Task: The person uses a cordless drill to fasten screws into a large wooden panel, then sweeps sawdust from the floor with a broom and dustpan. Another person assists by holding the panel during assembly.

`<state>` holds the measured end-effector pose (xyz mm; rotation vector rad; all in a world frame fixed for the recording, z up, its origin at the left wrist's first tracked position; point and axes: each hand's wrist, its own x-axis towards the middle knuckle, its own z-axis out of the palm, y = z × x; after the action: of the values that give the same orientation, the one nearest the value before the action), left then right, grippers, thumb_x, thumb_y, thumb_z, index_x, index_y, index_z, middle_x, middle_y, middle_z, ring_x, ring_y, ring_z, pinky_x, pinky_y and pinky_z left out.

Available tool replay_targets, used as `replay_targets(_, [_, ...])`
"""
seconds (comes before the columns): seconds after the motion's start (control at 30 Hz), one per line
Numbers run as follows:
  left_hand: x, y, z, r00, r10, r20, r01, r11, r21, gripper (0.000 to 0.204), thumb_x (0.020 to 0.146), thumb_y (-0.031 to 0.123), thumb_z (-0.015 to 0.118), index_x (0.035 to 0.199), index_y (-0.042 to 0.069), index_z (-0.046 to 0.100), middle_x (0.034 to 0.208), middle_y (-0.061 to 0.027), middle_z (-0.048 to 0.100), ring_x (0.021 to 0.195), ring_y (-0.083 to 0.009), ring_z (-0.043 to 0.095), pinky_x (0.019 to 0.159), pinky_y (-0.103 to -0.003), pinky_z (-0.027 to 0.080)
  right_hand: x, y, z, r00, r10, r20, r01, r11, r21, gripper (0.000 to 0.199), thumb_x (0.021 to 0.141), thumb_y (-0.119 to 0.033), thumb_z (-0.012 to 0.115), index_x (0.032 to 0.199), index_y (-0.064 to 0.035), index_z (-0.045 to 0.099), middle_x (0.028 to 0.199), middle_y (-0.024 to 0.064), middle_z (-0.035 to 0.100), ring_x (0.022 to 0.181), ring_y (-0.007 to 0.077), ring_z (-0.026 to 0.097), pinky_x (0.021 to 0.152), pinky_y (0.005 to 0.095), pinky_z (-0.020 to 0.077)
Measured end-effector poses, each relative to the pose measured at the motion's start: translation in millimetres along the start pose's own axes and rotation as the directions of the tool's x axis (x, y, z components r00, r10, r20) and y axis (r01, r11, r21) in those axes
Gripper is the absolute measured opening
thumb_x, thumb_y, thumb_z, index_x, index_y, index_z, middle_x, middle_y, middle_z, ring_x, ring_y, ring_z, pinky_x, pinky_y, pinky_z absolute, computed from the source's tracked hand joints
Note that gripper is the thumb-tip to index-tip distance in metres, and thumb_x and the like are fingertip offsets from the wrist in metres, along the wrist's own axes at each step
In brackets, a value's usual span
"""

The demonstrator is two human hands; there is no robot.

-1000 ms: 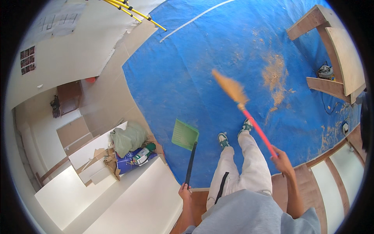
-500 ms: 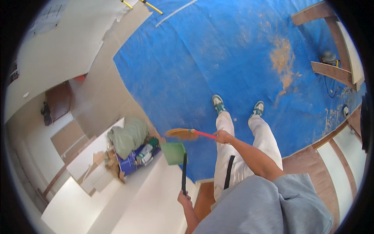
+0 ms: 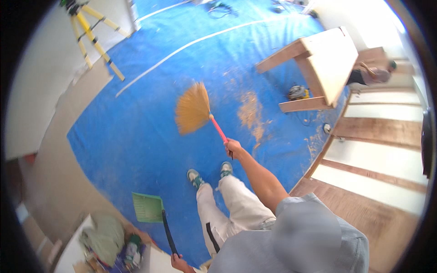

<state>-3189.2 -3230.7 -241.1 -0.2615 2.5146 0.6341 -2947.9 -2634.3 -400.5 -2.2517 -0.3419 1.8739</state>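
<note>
My right hand [image 3: 233,148] is closed around the pink-red handle of a straw broom [image 3: 195,111]. The broom is held out ahead of me over the blue floor sheet [image 3: 150,159], its tan bristles fanned out to the left. At the lower left, my left hand [image 3: 179,262] grips the black handle of a green dustpan [image 3: 148,207]. The dustpan's pan faces up, off to the left of my legs. A pile of sawdust [image 3: 251,116] lies on the sheet to the right of the broom, apart from its bristles.
A wooden bench-like frame [image 3: 327,63] stands at far right, a power tool [image 3: 298,93] beneath it. Beyond it is another person [image 3: 375,75]. A yellow tripod [image 3: 93,38] is at far left. A greenish bag [image 3: 104,239] and other items lie at lower left.
My view has turned to the right. The broom has swung from near the dustpan out ahead of me, its bristles now spread. The dustpan stays in my left hand.
</note>
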Motion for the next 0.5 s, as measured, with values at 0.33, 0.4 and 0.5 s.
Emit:
replay_targets(0.33, [41, 196, 78, 0.984, 0.106, 0.145, -0.102, 0.994, -0.033, 0.039, 0.095, 0.009, 0.058, 0.128, -0.011, 0.058, 0.087, -0.0146, 0.067, 0.068, -0.0191, 0.061, 0.061, -0.033, 0.049, -84, -50, -152, 0.961, -0.149, -0.235, 0.147, 0.989, -0.025, 0.057, 0.09, -0.004, 0.06, 0.146, -0.0149, 0.052, 0.062, -0.0005, 0.048, 0.045, 0.0113, 0.042, 0.038, 0.0312, 0.032])
replay_targets(0.4, [44, 246, 99, 0.971, 0.14, 0.196, -0.146, 0.989, 0.021, 0.04, 0.095, 0.01, 0.059, 0.129, -0.011, 0.058, 0.087, -0.0147, 0.067, 0.069, -0.0195, 0.061, 0.063, -0.033, 0.049, -130, -72, -165, 0.98, -0.136, -0.148, 0.134, 0.991, -0.026, 0.06, 0.091, -0.005, 0.061, 0.149, -0.015, 0.049, 0.063, -0.0014, 0.048, 0.046, 0.01, 0.041, 0.039, 0.0291, 0.0316])
replay_targets(0.5, [40, 331, 138, 0.967, 0.16, 0.197, -0.189, 0.972, 0.138, 0.041, 0.095, 0.012, 0.06, 0.129, -0.011, 0.058, 0.088, -0.0144, 0.067, 0.07, -0.0193, 0.062, 0.063, -0.033, 0.049, -171, -128, -159, 0.997, -0.078, 0.017, 0.079, 0.995, -0.065, 0.061, 0.092, -0.007, 0.064, 0.15, -0.0163, 0.047, 0.066, -0.0017, 0.049, 0.047, 0.0082, 0.041, 0.041, 0.0269, 0.0318])
